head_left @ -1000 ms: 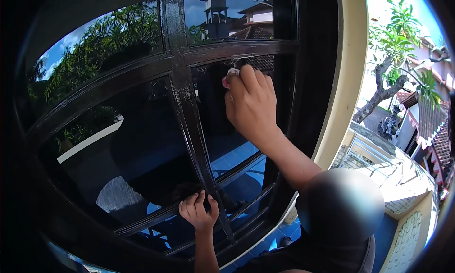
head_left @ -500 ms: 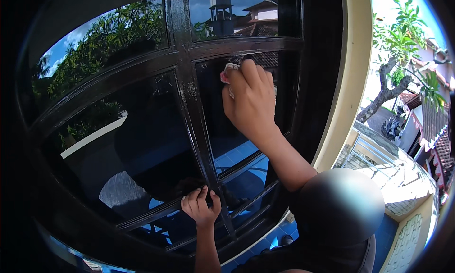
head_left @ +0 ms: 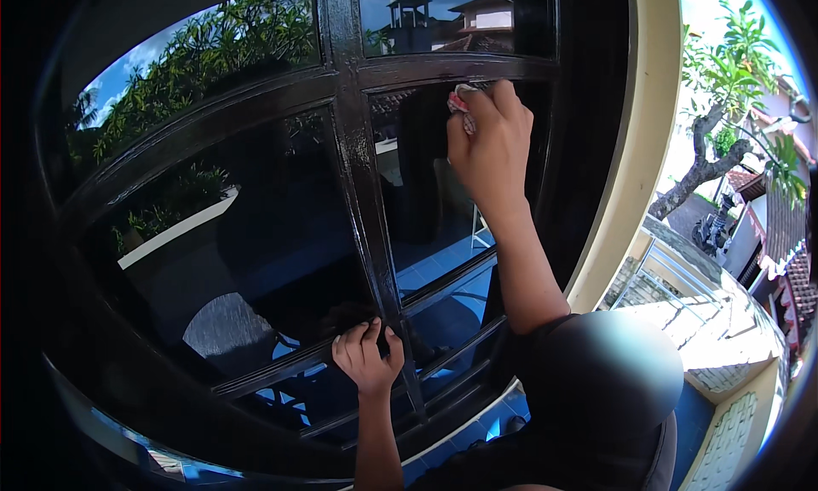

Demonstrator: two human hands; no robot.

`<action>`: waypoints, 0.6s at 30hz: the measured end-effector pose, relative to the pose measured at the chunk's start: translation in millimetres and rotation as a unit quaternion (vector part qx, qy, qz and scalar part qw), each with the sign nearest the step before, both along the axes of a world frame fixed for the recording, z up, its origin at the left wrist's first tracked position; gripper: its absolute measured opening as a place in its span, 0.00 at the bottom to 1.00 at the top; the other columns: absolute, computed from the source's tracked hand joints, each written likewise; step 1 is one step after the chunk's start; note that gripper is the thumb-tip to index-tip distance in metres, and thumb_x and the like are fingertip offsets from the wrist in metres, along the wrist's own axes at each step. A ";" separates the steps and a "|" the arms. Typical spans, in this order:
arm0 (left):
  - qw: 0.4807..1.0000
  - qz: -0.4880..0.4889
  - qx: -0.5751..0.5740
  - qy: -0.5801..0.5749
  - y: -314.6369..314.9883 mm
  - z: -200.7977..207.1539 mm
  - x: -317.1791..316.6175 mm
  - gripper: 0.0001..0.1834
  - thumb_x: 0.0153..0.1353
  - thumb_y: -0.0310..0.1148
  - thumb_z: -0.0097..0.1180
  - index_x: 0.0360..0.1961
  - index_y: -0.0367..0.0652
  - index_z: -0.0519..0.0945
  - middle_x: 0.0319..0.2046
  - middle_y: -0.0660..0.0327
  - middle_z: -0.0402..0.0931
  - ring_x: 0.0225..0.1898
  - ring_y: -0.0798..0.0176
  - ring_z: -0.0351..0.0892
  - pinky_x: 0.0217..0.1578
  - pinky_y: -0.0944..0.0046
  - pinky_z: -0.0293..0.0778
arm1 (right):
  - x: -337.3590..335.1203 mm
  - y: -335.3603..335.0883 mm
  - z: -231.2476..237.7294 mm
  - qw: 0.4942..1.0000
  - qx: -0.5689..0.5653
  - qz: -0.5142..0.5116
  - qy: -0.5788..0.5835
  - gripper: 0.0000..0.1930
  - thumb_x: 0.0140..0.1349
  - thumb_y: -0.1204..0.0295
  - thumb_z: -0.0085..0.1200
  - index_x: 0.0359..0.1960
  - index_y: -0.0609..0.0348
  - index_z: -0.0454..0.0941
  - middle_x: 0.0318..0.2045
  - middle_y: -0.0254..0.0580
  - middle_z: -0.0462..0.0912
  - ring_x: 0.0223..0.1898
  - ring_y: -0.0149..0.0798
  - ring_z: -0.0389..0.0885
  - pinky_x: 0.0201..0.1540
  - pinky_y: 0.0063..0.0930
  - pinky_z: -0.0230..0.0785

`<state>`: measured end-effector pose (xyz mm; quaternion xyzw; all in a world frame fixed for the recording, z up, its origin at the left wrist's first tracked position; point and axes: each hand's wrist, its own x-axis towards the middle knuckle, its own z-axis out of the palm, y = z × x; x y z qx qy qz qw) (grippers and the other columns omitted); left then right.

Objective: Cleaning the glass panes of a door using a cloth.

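My right hand point(head_left: 496, 146) is closed around a crumpled red-and-white cloth point(head_left: 460, 101). It presses the cloth to a dark glass pane point(head_left: 413, 180), near the pane's top edge and just under a crossbar. The fingers hide much of the cloth. Lower down, my left hand point(head_left: 368, 355) rests on a thin horizontal bar point(head_left: 277, 370) of the glossy dark window frame point(head_left: 348, 107). Its fingers are bent but apart from the thumb, with nothing held in them.
Reflections of plants and roofs cover the panes. A cream wall edge point(head_left: 635, 150) runs along the frame's right side. Beyond it stand a metal railing point(head_left: 682, 269), a low pale wall point(head_left: 724, 440) and a tree point(head_left: 707, 163). Blue tiles point(head_left: 464, 436) show below.
My right hand has slid right and slightly up across the pane with the cloth. My left hand stays on the lower bar. The view has shifted a little.
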<state>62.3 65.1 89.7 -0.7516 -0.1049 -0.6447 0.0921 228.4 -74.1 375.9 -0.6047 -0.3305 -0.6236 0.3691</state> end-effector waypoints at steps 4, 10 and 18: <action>1.000 0.000 -0.010 -0.004 0.5 -5.0 0.9 0.13 0.60 0.33 0.62 0.44 0.41 0.84 0.48 0.60 0.75 0.52 0.57 0.69 0.61 0.52 0.66 | -27.9 24.7 -20.3 0.994 -0.071 -0.034 -0.079 0.13 0.55 0.76 0.62 0.43 0.60 0.85 0.40 0.42 0.72 0.37 0.44 0.74 0.47 0.34 0.66; 1.000 0.005 -0.005 0.012 0.0 -1.7 -4.7 0.13 0.59 0.33 0.62 0.44 0.41 0.83 0.49 0.60 0.75 0.53 0.56 0.69 0.62 0.52 0.65 | 11.6 -9.8 -1.1 0.996 -0.043 -0.045 -0.058 0.12 0.55 0.76 0.61 0.43 0.60 0.85 0.40 0.43 0.72 0.38 0.45 0.75 0.49 0.35 0.66; 1.000 0.014 -0.007 0.009 -3.1 -4.5 -2.5 0.14 0.60 0.34 0.61 0.46 0.42 0.82 0.49 0.60 0.75 0.54 0.55 0.69 0.63 0.51 0.65 | 14.3 -5.1 -8.6 0.983 -0.030 -0.179 -0.009 0.12 0.56 0.76 0.60 0.43 0.59 0.84 0.40 0.43 0.72 0.39 0.46 0.76 0.50 0.35 0.66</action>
